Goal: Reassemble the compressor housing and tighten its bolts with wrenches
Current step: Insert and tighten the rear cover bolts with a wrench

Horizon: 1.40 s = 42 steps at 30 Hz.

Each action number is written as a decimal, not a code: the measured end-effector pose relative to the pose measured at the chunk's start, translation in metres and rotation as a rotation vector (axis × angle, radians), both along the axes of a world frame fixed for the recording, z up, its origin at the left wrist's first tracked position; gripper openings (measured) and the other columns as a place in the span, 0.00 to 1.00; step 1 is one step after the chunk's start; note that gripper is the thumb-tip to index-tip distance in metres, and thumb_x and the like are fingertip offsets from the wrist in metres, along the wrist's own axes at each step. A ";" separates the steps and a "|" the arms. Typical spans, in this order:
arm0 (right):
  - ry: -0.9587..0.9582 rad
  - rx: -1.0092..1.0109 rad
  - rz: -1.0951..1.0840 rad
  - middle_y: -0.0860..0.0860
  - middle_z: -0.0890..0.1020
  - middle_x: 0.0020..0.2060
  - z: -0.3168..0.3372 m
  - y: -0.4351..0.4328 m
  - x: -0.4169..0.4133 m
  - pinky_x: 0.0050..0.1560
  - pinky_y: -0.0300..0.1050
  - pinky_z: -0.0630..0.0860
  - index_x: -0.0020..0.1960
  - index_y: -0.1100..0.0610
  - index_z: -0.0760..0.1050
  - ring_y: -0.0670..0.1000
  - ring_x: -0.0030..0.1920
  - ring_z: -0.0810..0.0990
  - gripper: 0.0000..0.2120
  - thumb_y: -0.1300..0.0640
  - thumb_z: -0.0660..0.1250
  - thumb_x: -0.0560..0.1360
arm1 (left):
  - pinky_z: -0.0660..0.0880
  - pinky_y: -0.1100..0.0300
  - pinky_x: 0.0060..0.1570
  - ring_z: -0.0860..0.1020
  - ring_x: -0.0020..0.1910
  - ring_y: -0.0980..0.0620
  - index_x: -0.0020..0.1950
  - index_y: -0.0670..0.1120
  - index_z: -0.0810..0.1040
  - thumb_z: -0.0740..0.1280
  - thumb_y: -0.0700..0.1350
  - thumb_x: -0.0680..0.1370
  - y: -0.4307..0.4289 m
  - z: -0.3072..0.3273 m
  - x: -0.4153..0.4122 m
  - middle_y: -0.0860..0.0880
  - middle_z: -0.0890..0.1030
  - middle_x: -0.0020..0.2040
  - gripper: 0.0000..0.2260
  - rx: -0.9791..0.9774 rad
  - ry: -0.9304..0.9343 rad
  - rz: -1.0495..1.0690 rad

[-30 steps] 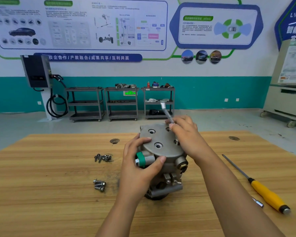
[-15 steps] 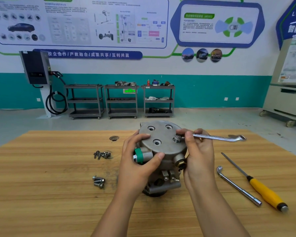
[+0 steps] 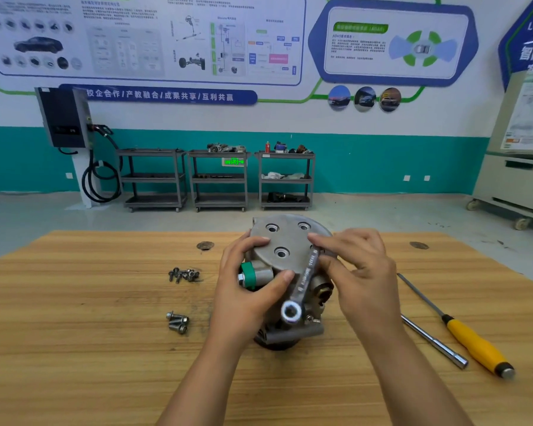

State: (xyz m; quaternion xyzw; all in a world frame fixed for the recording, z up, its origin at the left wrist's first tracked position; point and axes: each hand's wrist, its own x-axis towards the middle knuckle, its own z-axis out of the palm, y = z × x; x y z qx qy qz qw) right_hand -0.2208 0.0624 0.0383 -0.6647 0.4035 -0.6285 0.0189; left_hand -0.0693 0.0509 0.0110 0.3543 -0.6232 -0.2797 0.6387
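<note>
With the left hand (image 3: 243,302) gripping the compressor (image 3: 285,238) steady, the right hand (image 3: 363,272), fingers (image 3: 330,241) pinching the wrench (image 3: 305,278), should seat its far end squarely before turning.

wrench (image 3: 304,280) | swung from pointing right to pointing at viewer | right hand (image 3: 363,278) followed round

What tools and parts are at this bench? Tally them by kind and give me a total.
Compressor: 1
Ring wrench: 1
Yellow-handled screwdriver: 1
Steel socket rod: 1
Bolt piles: 2
Total: 6
</note>
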 end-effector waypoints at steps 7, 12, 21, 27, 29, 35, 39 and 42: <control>0.207 0.070 -0.084 0.46 0.74 0.32 0.032 -0.023 0.007 0.46 0.50 0.67 0.35 0.54 0.80 0.49 0.42 0.71 0.07 0.53 0.77 0.63 | 0.74 0.46 0.59 0.74 0.61 0.54 0.52 0.64 0.75 0.74 0.57 0.60 -0.003 0.000 -0.001 0.56 0.74 0.59 0.21 0.021 -0.008 -0.002; -0.014 0.278 -0.128 0.45 0.74 0.40 0.029 -0.038 0.012 0.52 0.49 0.67 0.31 0.48 0.68 0.49 0.51 0.70 0.13 0.48 0.70 0.70 | 0.74 0.45 0.59 0.72 0.63 0.53 0.52 0.63 0.76 0.74 0.57 0.61 -0.003 -0.001 0.000 0.57 0.72 0.61 0.21 0.024 0.001 -0.005; -0.945 0.361 0.521 0.47 0.85 0.42 0.009 -0.032 0.009 0.42 0.40 0.80 0.47 0.54 0.78 0.44 0.43 0.83 0.04 0.59 0.67 0.72 | 0.73 0.41 0.60 0.75 0.62 0.47 0.51 0.64 0.75 0.75 0.56 0.60 -0.002 -0.001 0.001 0.50 0.75 0.62 0.21 0.023 0.031 -0.006; -0.738 0.116 0.498 0.50 0.83 0.50 -0.025 -0.007 0.009 0.51 0.36 0.75 0.47 0.50 0.81 0.48 0.56 0.80 0.08 0.55 0.65 0.71 | 0.75 0.47 0.59 0.74 0.61 0.54 0.52 0.63 0.76 0.74 0.57 0.60 0.000 -0.001 0.001 0.56 0.74 0.61 0.21 0.026 0.017 0.007; -0.590 0.101 0.395 0.51 0.82 0.54 -0.032 -0.001 0.006 0.54 0.35 0.74 0.52 0.50 0.81 0.48 0.58 0.79 0.11 0.57 0.66 0.71 | 0.76 0.47 0.58 0.75 0.61 0.51 0.52 0.64 0.75 0.74 0.57 0.60 0.001 -0.001 0.001 0.54 0.75 0.61 0.22 0.040 0.023 -0.003; -0.110 -0.042 0.074 0.41 0.82 0.44 -0.018 0.006 -0.003 0.55 0.33 0.69 0.52 0.47 0.80 0.47 0.52 0.73 0.12 0.54 0.70 0.69 | 0.75 0.43 0.57 0.76 0.60 0.46 0.53 0.61 0.75 0.76 0.52 0.61 0.002 0.001 0.003 0.49 0.75 0.61 0.22 0.033 0.029 -0.044; 0.062 -0.083 -0.094 0.39 0.77 0.35 0.007 0.000 0.004 0.50 0.45 0.66 0.41 0.48 0.80 0.47 0.45 0.69 0.04 0.50 0.71 0.67 | 0.76 0.45 0.57 0.76 0.60 0.48 0.53 0.62 0.75 0.75 0.56 0.61 0.002 0.000 0.004 0.51 0.75 0.60 0.22 0.035 0.006 -0.035; 0.167 -0.040 -0.209 0.42 0.75 0.33 0.019 -0.008 0.011 0.47 0.46 0.61 0.36 0.51 0.77 0.48 0.43 0.71 0.09 0.47 0.72 0.66 | 0.77 0.48 0.56 0.77 0.59 0.48 0.52 0.64 0.76 0.75 0.56 0.59 0.001 0.000 0.002 0.51 0.76 0.59 0.22 0.045 0.037 -0.032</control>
